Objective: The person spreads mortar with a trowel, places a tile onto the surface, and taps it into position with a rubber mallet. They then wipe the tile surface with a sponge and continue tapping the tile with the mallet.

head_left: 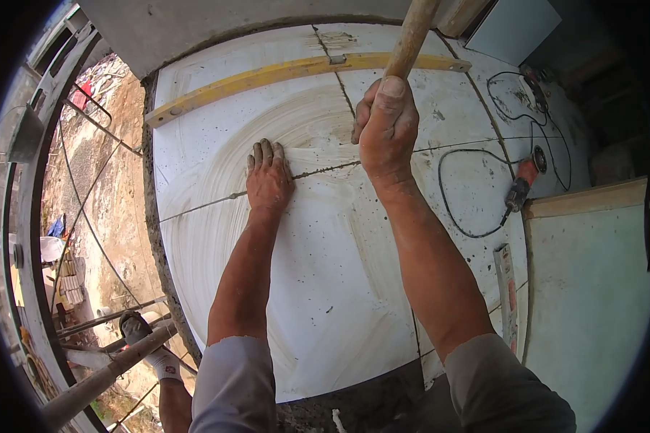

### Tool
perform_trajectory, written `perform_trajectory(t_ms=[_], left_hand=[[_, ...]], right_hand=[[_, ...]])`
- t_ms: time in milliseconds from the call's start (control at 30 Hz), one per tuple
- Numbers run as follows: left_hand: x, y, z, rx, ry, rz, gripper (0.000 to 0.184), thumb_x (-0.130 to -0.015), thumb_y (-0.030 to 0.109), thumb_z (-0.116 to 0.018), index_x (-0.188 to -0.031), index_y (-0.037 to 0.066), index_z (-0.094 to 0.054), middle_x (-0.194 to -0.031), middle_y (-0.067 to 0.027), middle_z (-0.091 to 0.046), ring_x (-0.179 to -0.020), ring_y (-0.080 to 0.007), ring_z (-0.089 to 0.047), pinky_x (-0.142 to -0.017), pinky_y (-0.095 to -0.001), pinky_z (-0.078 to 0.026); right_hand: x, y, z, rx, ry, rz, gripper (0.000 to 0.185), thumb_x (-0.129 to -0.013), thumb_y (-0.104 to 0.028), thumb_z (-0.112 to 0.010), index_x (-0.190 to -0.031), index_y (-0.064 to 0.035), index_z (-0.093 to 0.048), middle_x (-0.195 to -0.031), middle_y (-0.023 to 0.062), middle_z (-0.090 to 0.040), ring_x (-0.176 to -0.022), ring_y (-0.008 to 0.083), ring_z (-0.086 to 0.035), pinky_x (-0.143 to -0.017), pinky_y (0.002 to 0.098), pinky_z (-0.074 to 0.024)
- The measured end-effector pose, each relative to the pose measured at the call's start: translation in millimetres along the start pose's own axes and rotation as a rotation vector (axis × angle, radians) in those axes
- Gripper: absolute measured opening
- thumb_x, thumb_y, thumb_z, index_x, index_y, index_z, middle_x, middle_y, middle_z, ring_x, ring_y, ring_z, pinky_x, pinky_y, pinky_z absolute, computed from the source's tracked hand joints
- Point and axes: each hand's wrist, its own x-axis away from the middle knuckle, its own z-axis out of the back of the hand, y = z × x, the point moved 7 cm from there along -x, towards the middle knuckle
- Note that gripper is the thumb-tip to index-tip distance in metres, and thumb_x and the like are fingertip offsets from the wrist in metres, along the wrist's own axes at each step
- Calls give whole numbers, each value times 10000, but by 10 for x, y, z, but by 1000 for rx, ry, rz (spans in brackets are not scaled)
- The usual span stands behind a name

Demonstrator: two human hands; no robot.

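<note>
My left hand (269,177) lies flat, fingers spread, on a large white tile (318,267) near a joint between tiles. The fingertips are grey with dirt. My right hand (390,123) is wrapped around a thick wooden handle (415,36), held up over the tiles. The handle's far end runs out of the top of the view, so the tool's head is hidden. Behind both hands, a yellow spirit level (260,77) lies across the tiles along the wall side. Smeared, curved streaks of cement mark the tile around my left hand.
An angle grinder (523,182) with a looped black cord lies at right, near another corded tool (533,94). A second level (506,289) lies by a pale panel (592,289). Beyond the left tile edge are scaffold poles (115,372), a shod foot (134,328) and ground below.
</note>
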Motion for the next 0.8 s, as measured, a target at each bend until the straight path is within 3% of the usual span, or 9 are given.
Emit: perform_trajectory(t_ms=[67,133,167,233,333,400,567,700,800], left_hand=[[-19,41,-13,20,4,-3,436,-936,200,-412,-1327,19,-481,-1422,-238,-380,-1342,-383,-332,-1113,-468,-258],[-18,26,-46,-16,7,-15,438,-939,203,-414,-1333,22,-476,-1425,-233,-379,-1346,-377,-329,-1114,-464,-257],[-28,21,-49,-36,-14,2,439,-943,216,-413,-1334,26,-477,-1431,-223,-377,-1351,-368,-324,-1115,-460,-257],[-117,26,6,-15,-5,-8,446,-938,211,-416,-1333,13,-472,-1430,-230,-376,-1351,-372,-324,-1116,-462,-253],[14,45,-60,16,-25,-5,452,-931,202,-419,-1332,-1,-466,-1425,-239,-378,-1347,-376,-328,-1116,-464,-251],[-41,10,-29,2,0,5,452,-929,197,-419,-1332,-2,-465,-1421,-240,-382,-1344,-377,-332,-1115,-463,-254],[-11,30,-17,9,28,-21,451,-924,192,-421,-1331,1,-467,-1411,-241,-395,-1337,-380,-343,-1112,-463,-261],[-23,28,-36,17,24,-17,447,-924,193,-423,-1324,1,-474,-1411,-241,-395,-1336,-381,-344,-1112,-463,-263],[-91,28,-8,-21,42,-27,439,-924,191,-426,-1314,-1,-484,-1409,-243,-397,-1330,-384,-352,-1110,-463,-266]], right_hand=[[171,635,-13,292,31,94,485,-988,-434,-357,-915,21,-506,-689,191,-595,-667,377,-587,-618,455,-454],[545,1455,23,871,-120,-186,490,-989,-422,-355,-915,30,-531,-732,224,-612,-735,420,-604,-659,473,-458],[513,1316,81,872,-105,-184,490,-989,-422,-355,-915,30,-531,-732,224,-612,-735,420,-604,-659,473,-458],[409,835,74,439,-180,-323,508,-984,-437,-371,-899,26,-563,-726,214,-611,-729,388,-604,-678,452,-465],[474,174,367,176,-86,-190,540,-982,-496,-357,-788,-19,-519,-592,73,-505,-511,165,-498,-506,326,-434],[645,-117,563,29,-95,-157,536,-985,-508,-316,-802,-35,-488,-566,22,-449,-434,88,-412,-416,250,-365],[1188,-91,912,-81,-12,-105,525,-960,-549,-331,-834,-52,-446,-548,-10,-406,-415,76,-377,-388,223,-325],[2158,878,911,217,-188,-653,481,-973,-505,-354,-766,-79,-437,-537,-32,-362,-400,60,-340,-366,246,-325],[2094,803,911,86,-187,-819,482,-977,-498,-340,-779,-73,-450,-523,-30,-358,-395,63,-339,-358,244,-330]])
